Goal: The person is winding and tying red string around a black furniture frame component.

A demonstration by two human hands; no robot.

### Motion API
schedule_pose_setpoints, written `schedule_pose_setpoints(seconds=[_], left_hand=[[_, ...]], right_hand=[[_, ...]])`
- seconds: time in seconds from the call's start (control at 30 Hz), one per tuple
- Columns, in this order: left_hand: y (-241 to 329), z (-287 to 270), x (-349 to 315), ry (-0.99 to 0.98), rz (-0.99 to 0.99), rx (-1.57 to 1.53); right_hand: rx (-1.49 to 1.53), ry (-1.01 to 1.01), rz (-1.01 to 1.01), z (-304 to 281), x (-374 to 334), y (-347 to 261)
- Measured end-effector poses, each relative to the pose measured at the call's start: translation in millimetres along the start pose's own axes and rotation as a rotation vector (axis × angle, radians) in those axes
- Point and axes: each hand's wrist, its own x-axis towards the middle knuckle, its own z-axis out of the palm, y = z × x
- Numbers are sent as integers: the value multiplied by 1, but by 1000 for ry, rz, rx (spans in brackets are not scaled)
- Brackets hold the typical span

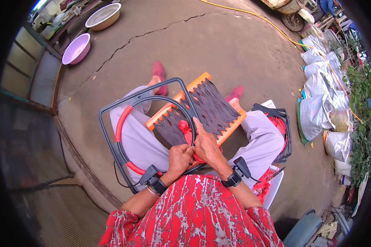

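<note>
A black frame [106, 123], square outside with a round ring inside, leans over my lap. Red wrapping [121, 123] covers two stretches of its ring. My right hand [207, 145] is closed round the ring's right side, its index finger lying along the rim. Close beside it, my left hand [180, 159] pinches at the lower right of the same ring; its fingertips are partly hidden. A small bundle of red cord [185, 126] hangs inside the ring by my right fingers. Behind the frame stands an orange rack with grey woven straps [212, 107], between my legs.
More black frames [281, 131] with red material lean beyond my right knee. Below them sits a white tub [276, 189] holding red strands. White sacks [315, 113] line the right side. A purple basin [76, 49] and a cream basin [104, 17] stand far left. A yellow hose [251, 14] crosses the ground.
</note>
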Motion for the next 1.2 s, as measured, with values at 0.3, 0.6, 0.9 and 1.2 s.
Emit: schedule_pose_setpoints(seconds=[0.3, 0.6, 0.9, 1.2], left_hand=[[-5, 2, -1, -5, 6, 83], [-12, 0, 0, -23, -51, 15], [2, -2, 0, -56, -113, -109], [20, -7, -5, -140, -175, -397]], right_hand=[[-535, -12, -252, -9, 14, -19], [-534, 10, -298, 12, 25, -7], [1085, 73, 91, -93, 11, -62], [697, 181, 338, -129, -51, -16]])
